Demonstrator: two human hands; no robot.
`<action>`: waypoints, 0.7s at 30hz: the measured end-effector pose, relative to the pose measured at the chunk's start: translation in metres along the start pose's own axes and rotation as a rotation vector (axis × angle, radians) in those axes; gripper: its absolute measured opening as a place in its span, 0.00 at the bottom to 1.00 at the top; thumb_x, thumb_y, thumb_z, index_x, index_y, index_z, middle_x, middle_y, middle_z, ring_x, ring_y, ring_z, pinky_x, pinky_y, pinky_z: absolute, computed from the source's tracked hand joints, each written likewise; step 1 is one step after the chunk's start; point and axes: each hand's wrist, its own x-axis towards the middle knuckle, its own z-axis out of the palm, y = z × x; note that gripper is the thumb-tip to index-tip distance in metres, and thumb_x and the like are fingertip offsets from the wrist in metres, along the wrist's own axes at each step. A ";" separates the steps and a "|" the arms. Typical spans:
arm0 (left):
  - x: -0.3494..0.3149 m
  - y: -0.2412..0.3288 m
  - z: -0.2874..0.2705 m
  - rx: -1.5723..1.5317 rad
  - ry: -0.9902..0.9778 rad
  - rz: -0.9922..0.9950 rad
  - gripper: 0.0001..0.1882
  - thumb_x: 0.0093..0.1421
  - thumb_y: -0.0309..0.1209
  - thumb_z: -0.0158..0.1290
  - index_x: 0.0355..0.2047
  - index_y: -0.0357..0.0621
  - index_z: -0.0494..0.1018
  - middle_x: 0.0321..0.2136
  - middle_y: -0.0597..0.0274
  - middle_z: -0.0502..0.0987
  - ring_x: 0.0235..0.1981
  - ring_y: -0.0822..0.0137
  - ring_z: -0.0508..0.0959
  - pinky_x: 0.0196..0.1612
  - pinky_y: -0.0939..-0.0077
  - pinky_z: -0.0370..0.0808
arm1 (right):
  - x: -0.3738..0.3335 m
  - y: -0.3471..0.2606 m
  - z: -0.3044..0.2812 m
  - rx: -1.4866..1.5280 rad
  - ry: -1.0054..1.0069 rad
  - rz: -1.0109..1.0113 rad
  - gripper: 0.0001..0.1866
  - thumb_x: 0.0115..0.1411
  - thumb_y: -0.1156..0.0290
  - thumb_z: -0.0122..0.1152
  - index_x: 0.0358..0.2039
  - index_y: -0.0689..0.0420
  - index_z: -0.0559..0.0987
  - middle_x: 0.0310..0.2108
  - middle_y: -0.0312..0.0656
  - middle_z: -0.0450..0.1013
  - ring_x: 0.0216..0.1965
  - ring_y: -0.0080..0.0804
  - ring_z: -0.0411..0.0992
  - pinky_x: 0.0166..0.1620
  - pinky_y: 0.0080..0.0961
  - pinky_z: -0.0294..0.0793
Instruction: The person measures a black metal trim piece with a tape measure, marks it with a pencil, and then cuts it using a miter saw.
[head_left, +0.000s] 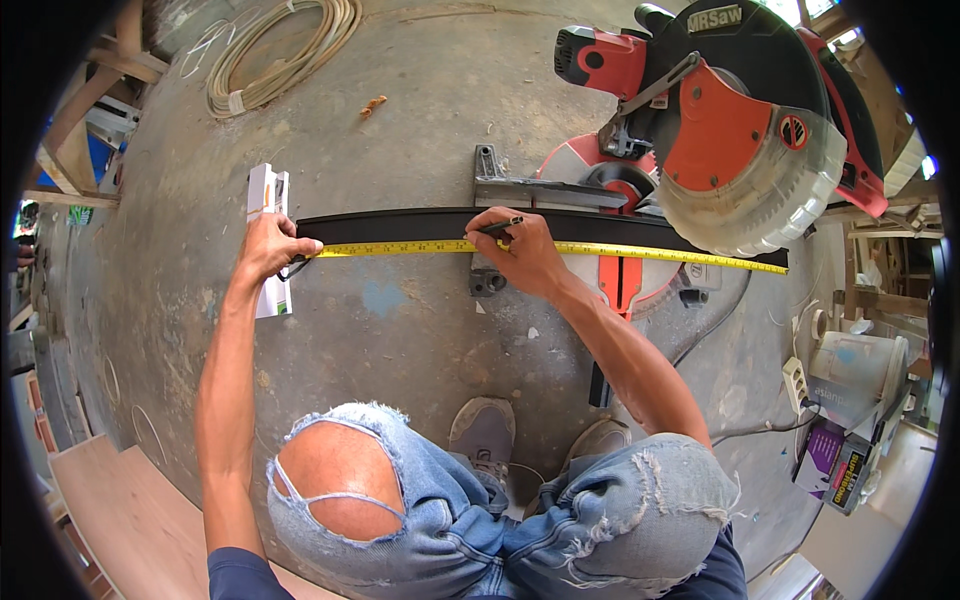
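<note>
Concrete floor (pixel 400 330): left hand (pixel 268 245) pinches yellow tape (pixel 640 252) on black strip (pixel 400 224); right hand (pixel 525 255) pinches pencil (pixel 499 227).

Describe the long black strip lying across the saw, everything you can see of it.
The long black strip is a narrow, straight, dark bar, matt, material unclear. It lies flat across the concrete floor and the base of the mitre saw, against its fence, passing under the raised blade guard. A yellow tape measure runs along its near edge. The left hand pins the tape at the strip's left end; the right hand rests near the middle, holding a pencil to it.
</note>
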 end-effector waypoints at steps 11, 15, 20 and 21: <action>0.001 -0.001 0.000 0.014 -0.012 0.003 0.23 0.36 0.40 0.75 0.21 0.35 0.77 0.16 0.58 0.77 0.17 0.70 0.77 0.23 0.71 0.75 | -0.001 -0.001 0.000 0.020 -0.006 -0.014 0.07 0.65 0.72 0.64 0.39 0.62 0.82 0.32 0.40 0.79 0.28 0.22 0.73 0.33 0.23 0.73; 0.002 -0.002 -0.002 0.038 -0.022 0.004 0.22 0.36 0.40 0.75 0.23 0.35 0.77 0.17 0.58 0.77 0.17 0.69 0.77 0.23 0.71 0.75 | -0.001 -0.003 0.000 0.004 -0.010 -0.006 0.07 0.65 0.72 0.64 0.39 0.62 0.83 0.32 0.40 0.80 0.29 0.22 0.73 0.34 0.23 0.73; 0.003 -0.001 0.001 0.033 0.007 0.013 0.23 0.36 0.40 0.75 0.22 0.36 0.77 0.17 0.59 0.77 0.17 0.69 0.77 0.24 0.71 0.75 | -0.001 0.001 0.000 0.032 0.010 -0.013 0.06 0.65 0.72 0.64 0.39 0.61 0.83 0.33 0.40 0.80 0.31 0.23 0.74 0.35 0.24 0.73; 0.002 -0.002 0.001 0.025 0.009 0.010 0.23 0.35 0.40 0.75 0.22 0.37 0.77 0.16 0.59 0.77 0.17 0.69 0.77 0.24 0.71 0.75 | -0.001 0.000 0.001 0.025 0.006 -0.013 0.06 0.64 0.72 0.64 0.39 0.61 0.83 0.34 0.40 0.80 0.31 0.23 0.74 0.36 0.24 0.73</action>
